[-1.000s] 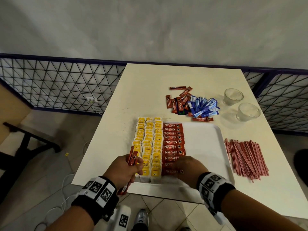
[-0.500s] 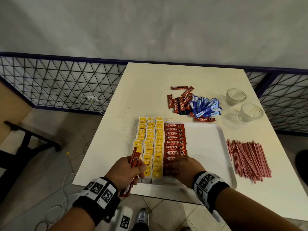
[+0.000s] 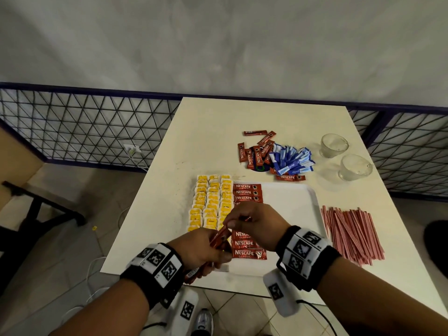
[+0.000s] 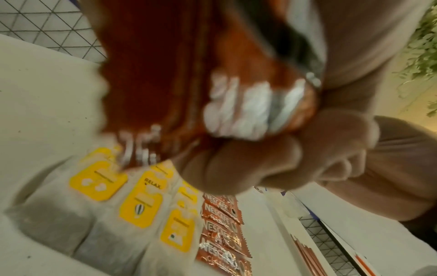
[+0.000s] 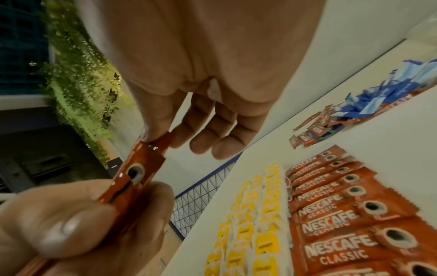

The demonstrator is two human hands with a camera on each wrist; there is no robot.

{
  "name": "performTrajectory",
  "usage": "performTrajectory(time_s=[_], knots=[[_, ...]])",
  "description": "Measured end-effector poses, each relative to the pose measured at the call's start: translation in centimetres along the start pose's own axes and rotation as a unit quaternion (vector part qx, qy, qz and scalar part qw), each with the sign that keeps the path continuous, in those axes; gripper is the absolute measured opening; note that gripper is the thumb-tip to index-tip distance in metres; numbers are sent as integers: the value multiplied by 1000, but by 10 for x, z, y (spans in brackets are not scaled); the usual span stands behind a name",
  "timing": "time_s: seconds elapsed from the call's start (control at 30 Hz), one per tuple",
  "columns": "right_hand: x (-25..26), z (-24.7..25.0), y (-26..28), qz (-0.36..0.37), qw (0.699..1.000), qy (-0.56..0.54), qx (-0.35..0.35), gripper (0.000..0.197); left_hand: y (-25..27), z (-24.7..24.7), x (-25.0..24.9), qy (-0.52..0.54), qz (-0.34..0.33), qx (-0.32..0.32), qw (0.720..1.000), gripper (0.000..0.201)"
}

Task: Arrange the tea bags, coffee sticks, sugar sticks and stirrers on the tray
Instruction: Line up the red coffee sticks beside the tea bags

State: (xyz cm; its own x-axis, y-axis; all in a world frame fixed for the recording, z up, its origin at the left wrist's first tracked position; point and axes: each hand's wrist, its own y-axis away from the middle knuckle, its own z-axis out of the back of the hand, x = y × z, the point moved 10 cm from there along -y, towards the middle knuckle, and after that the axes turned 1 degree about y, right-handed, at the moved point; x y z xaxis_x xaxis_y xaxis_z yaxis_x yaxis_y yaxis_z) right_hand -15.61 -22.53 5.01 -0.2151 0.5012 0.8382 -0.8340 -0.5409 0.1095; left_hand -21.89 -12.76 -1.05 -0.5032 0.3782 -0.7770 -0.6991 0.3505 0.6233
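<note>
Gripping a small bundle of coffee sticks (image 3: 219, 240) in the left hand (image 3: 200, 248), above the near edge of the tray (image 3: 294, 209). Pinching the top end of one stick (image 5: 157, 144) with thumb and forefinger of the right hand (image 3: 255, 220), other fingers hanging loose; each grip closed on the red packets.

Risking, in judgement, dragging a second stick out with the first and dropping it onto the laid row of coffee sticks (image 3: 248, 247), or over the near table (image 3: 218, 132) edge to the floor. Also risking brushing the tea bags (image 3: 211, 202) just beside the row and skewing their three columns.

Lying untouched beyond the tray: loose coffee sticks (image 3: 254, 154) mixed with blue sugar sticks (image 3: 292, 160). Lying right of the tray: stirrers (image 3: 350, 231). Standing at the far right: two glass cups (image 3: 344, 155). Leaving the right half of the tray bare; nothing blocking it but the hands themselves.
</note>
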Motion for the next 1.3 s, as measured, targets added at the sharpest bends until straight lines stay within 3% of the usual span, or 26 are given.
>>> performTrajectory(time_s=[0.17,0.33,0.47,0.6,0.7,0.83,1.0,1.07,1.2,1.3], knots=[[-45,26,15,-114,979,-145,-82,19,5,9,17,49,15,-33,998,8],[-64,29,27,-166,939,-278,-115,10,4,24,7,192,-62,-164,966,11],[-68,29,33,-171,942,-264,-118,9,6,14,-10,236,-81,-189,950,31],[-65,35,38,-144,964,-182,-130,8,5,12,-9,266,-62,-211,939,35],[-59,36,43,-121,962,-206,-131,9,3,17,-6,297,-70,-226,925,33],[-55,39,52,-121,942,-273,-152,9,8,26,-16,247,-108,-268,925,8],[-61,33,55,-156,925,-307,-161,12,12,28,-27,151,-145,-301,930,14],[-61,29,55,-166,936,-272,-151,3,11,26,-24,159,-132,-305,930,11],[-61,28,57,-165,940,-261,-148,9,5,22,-13,208,-95,-301,926,6],[-76,25,60,-187,938,-263,-125,8,3,22,-7,159,-84,-299,937,5]])
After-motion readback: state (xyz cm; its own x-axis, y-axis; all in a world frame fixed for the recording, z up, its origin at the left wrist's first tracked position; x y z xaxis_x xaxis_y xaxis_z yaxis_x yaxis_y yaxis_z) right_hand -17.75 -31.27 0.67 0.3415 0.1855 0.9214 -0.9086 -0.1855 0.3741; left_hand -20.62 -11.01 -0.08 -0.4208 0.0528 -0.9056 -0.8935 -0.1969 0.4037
